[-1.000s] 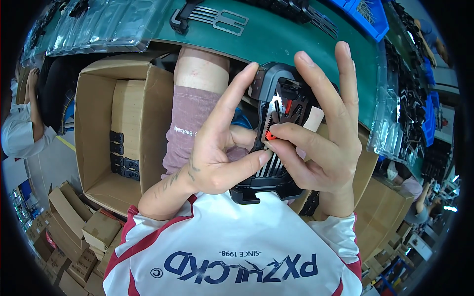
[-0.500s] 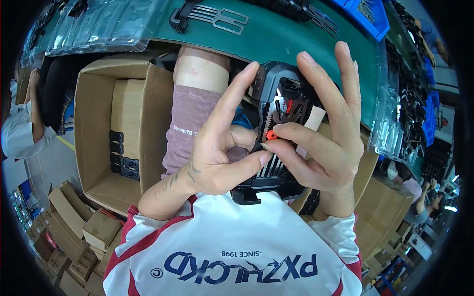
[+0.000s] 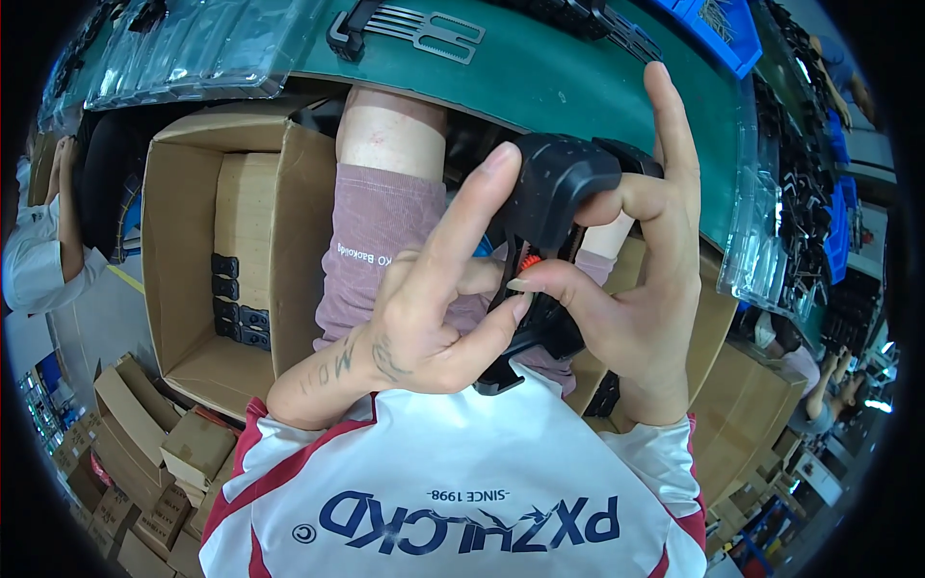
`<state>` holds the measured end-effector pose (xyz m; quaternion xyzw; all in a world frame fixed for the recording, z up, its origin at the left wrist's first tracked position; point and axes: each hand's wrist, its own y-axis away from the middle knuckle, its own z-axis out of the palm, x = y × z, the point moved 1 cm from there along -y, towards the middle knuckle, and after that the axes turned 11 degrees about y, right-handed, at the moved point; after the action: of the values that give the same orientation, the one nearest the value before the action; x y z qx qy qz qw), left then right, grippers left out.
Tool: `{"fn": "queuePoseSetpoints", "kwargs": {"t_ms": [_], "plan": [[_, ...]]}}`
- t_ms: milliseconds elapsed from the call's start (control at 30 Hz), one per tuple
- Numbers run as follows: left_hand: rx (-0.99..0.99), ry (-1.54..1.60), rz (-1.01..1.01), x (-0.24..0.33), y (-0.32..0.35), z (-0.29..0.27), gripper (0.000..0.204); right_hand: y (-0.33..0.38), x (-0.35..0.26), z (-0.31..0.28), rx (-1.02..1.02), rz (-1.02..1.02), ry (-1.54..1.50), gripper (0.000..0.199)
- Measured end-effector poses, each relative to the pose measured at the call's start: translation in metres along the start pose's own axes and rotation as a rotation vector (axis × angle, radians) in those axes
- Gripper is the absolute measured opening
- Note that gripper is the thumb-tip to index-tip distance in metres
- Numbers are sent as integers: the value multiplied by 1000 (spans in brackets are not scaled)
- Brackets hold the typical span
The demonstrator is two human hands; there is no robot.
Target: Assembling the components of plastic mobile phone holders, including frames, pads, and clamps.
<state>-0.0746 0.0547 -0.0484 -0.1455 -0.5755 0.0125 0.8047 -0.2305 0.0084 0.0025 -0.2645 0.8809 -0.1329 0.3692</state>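
Note:
A black plastic clamp-type holder (image 3: 568, 183) is raised above my lap, tilted so its rounded upper jaw faces up. My left hand (image 3: 424, 313) grips its left side, index finger up along the jaw and thumb at the lower body. Inside the frame sits a small red toothed gear (image 3: 530, 261), partly covered. The thumb of my right hand (image 3: 646, 289) lies at this gear, while its index finger bends against the jaw's right end and another finger points upward. Much of the holder's inside is hidden by the jaw and my fingers.
On the green table (image 3: 559, 91) lie slotted metal plates (image 3: 424, 34) with black ends. A blue bin (image 3: 718, 34) and clear plastic trays (image 3: 193, 53) stand around it. An open carton (image 3: 212, 366) at left holds several black parts (image 3: 226, 289). Other people sit on both sides.
The holder has tipped, so its jaw now covers the inner slots. My right index finger has moved from the red gear up to the jaw; the thumb stays near the gear.

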Motion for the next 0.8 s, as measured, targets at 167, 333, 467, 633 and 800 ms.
{"fn": "queuePoseSetpoints", "kwargs": {"t_ms": [167, 333, 467, 633, 800], "plan": [[25, 9, 31, -1, -1, 3, 90, 3, 6, 4, 11, 22, 43, 41], [61, 286, -53, -4, -3, 1, 92, -5, 6, -5, 101, 6, -61, 38], [92, 371, -70, -2, -3, -4, 93, -34, 50, -24, 481, 61, -209, 25], [90, 363, -55, 1, -1, -9, 94, -131, 119, -24, 337, 133, 266, 27], [17, 388, -50, -5, -3, -14, 94, -213, 223, -30, 54, 227, 791, 28]]}}
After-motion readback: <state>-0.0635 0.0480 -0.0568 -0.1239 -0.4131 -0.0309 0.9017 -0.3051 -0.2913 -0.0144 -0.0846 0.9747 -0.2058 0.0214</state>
